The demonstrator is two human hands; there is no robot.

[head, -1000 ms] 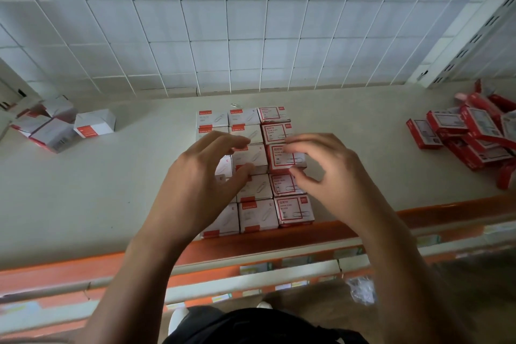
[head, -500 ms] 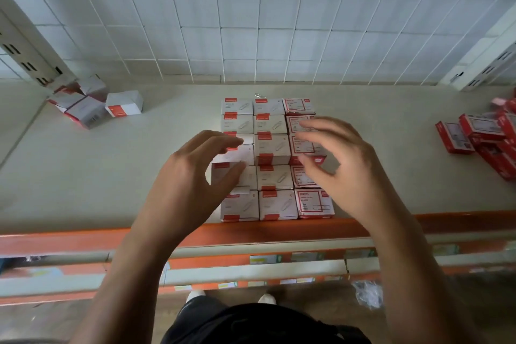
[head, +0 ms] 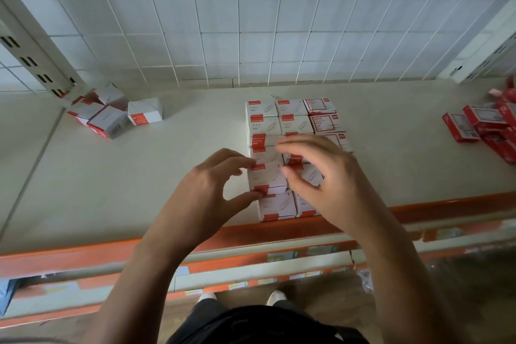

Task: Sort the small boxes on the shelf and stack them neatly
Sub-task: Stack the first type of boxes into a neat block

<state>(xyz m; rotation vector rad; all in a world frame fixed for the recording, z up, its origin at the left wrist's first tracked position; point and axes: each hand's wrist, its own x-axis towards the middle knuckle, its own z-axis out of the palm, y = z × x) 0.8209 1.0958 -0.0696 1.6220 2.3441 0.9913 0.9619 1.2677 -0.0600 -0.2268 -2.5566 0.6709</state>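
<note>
two bare hands work over a block of small boxes (head: pixel 293 117) packed in three tight columns on a pale shelf (head: pixel 139 181). the block runs from the shelf's orange front edge (head: pixel 83 253) back towards a white tiled wall (head: pixel 251 22). the left hand (head: pixel 206 193) pinches a white box (head: pixel 268 180) with red label patches by its left side, forefinger at the far corner and thumb at the near one. that box is in the left column, one place back from the front row, and stands higher than the boxes in front of it. the right hand (head: pixel 332 176) arches over the middle and right columns, fingers curled and thumb tip against the right edge of the same box; whether it grips anything under the palm cannot be told. the two left columns show white tops with a clip-shaped line drawing, and the right column shows red-framed labels. a loose heap of white boxes (head: pixel 111 117) lies well apart at the shelf's far left, beside a slotted metal upright (head: pixel 30 56). a jumble of red boxes (head: pixel 480 126) lies well apart at the far right. below the edge, lower shelf rails (head: pixel 251 271) carry small labels, and the toes of white shoes (head: pixel 275 297) show on the floor.
</note>
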